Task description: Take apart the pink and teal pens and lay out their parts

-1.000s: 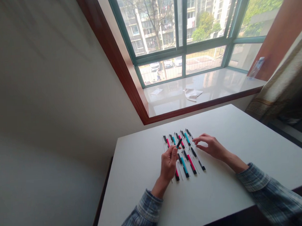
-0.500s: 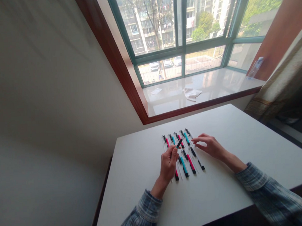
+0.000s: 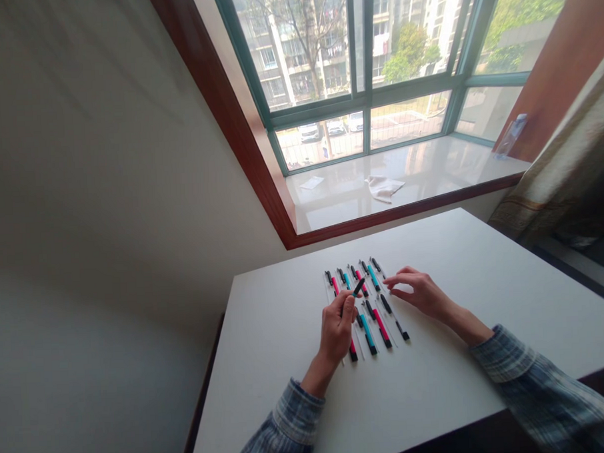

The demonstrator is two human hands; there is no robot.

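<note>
My left hand (image 3: 338, 325) is closed around a pen (image 3: 359, 287), its black tip pointing up and right above the rows of parts. The rest of that pen is hidden in the fist. My right hand (image 3: 419, 293) is low over the table at the right end of the far row, thumb and forefinger brought together in a pinch. Whatever lies between those fingertips is too small to make out. Beneath and between the hands are two rows of pen parts: pink barrels (image 3: 381, 326), teal barrels (image 3: 369, 335), black grips (image 3: 386, 304) and thin refills.
The parts lie on a white table (image 3: 267, 335), its far edge close to the wall and window ledge (image 3: 331, 208). A crumpled white cloth (image 3: 384, 188) and a clear bottle (image 3: 511, 137) are on the ledge. A curtain (image 3: 545, 182) hangs at right.
</note>
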